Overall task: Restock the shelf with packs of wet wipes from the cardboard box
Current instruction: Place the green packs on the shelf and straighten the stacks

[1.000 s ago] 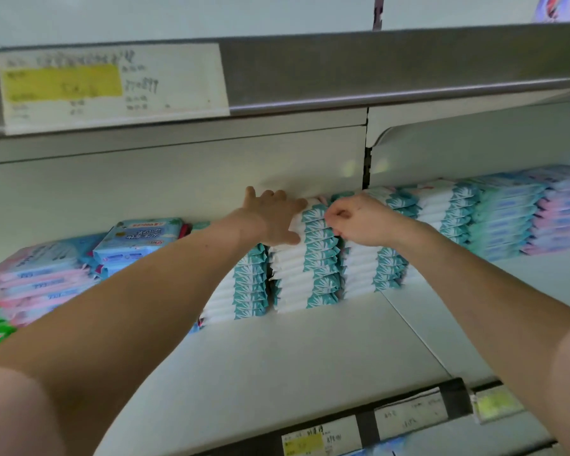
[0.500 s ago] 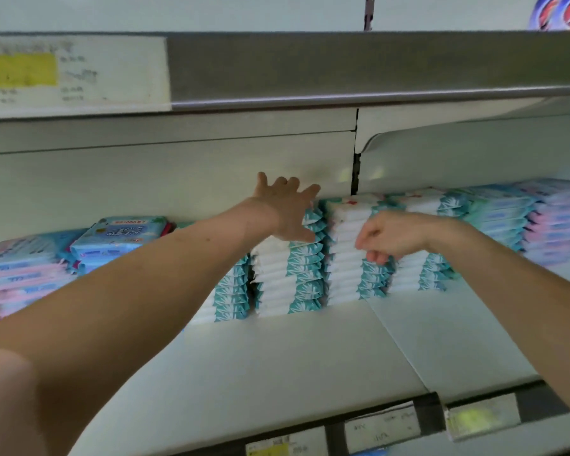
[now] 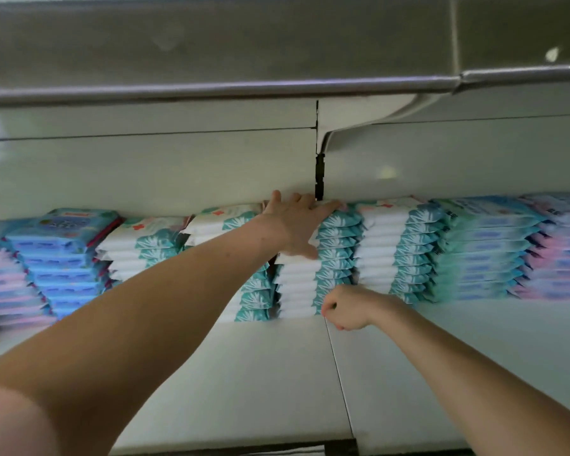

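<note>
Dropped to the stack's foot, the right hand (image 3: 348, 307) is an empty fist while the left hand (image 3: 295, 225) lies spread flat atop the teal-and-white wet-wipe stack (image 3: 316, 278).

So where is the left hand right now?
The left hand lies flat on top of the middle stack of wipes, just left of the black shelf post.

Shelf (image 3: 244, 373): wet wipe stacks (image 3: 336, 258) ranged side by side along back wall (image 3: 178, 172), front of shelf bare. Left hand (image 3: 293, 225) laid flat on top of middle stack. Right hand (image 3: 346, 307) placed at foot of same stack, on its right. Upper shelf (image 3: 211, 54) set overhead.
</note>
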A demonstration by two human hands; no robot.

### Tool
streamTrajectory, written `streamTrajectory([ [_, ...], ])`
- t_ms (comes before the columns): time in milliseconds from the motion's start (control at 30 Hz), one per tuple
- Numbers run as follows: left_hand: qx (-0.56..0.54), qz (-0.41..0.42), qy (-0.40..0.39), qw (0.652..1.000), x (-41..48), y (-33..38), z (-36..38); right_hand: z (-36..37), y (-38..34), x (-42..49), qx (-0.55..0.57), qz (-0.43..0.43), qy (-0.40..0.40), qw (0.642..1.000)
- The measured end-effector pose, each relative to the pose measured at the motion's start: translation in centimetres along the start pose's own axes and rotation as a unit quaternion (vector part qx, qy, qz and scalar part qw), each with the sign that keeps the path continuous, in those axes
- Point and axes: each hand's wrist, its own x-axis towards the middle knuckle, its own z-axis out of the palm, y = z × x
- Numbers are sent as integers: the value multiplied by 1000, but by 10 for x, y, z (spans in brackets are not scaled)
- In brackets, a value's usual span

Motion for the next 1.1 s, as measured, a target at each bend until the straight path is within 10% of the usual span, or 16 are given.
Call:
streamTrajectory([
  [833,53,-98,-33,993,-15,2,-10,-48,-34,-37,37,-124,26,991],
  [1100,62,-118,-65,989,-24,-3,-11,-92,-48,-31,116,-150,167,967],
])
